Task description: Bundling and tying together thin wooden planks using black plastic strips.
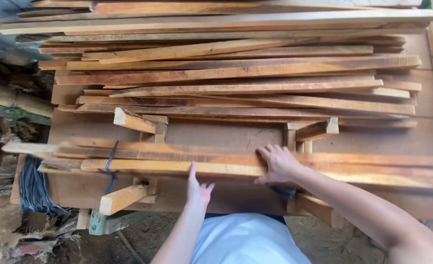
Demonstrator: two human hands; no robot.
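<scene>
A: What is each hand doing on the near bundle of slats (236,164)?

B: The right hand (277,164) is lying palm down on top of the bundle, fingers spread and curling over the far edge; it is pressing, not clenching. The left hand (197,188) is resting against the near edge, fingers extended and loose, grasping nothing.

A: Where is the bundle sitting?

B: It is lying across the front of the wooden bench (216,134), cradled between two rough wooden brackets (138,122) and (314,129), with the ends overhanging both sides. A dark strap (111,161) is crossing it near the left bracket.

A: How is this step best handled?

B: The operator is likely squaring the slats. Pressing downward with the right palm while nudging the near edge with the left is keeping the layers flush. Fingertips are staying clear of gaps between slats, since rough-sawn edges are prone to pinching and splintering.

A: Anything nearby worth watching?

B: The large loose stack of slats (245,73) behind is lying uneven and near the bundle, so sliding motions are best kept short
</scene>
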